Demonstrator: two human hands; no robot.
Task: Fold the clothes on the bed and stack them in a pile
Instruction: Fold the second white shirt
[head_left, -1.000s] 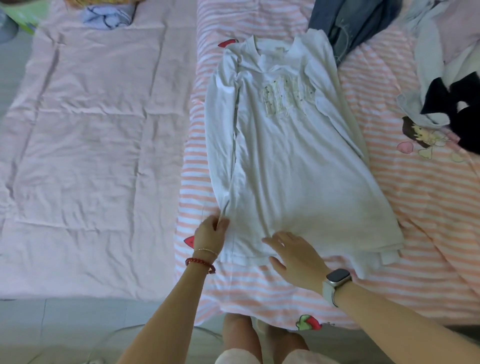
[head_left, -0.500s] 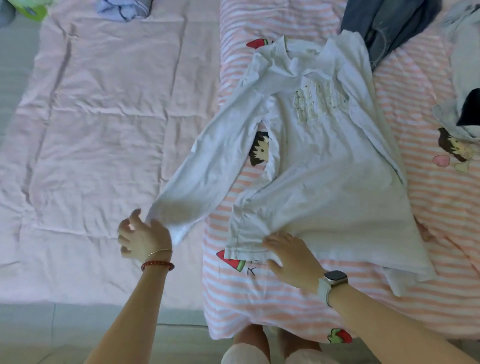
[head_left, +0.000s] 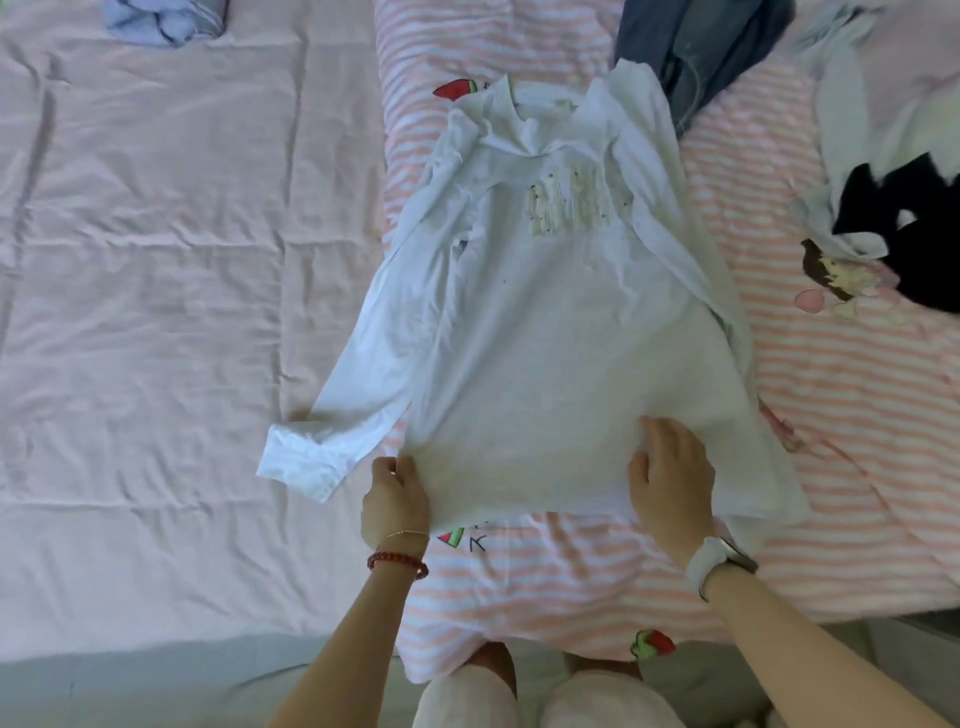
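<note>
The white long-sleeved shirt (head_left: 561, 353) lies face up on the striped quilt (head_left: 857, 441), being squared for folding. Left hand (head_left: 396, 499) pinches the hem corner; right hand (head_left: 670, 478) presses flat, fingers spread. Next, I'd say, that splayed left sleeve (head_left: 343, 410) (soft, crumpled cotton) needs folding inward.
</note>
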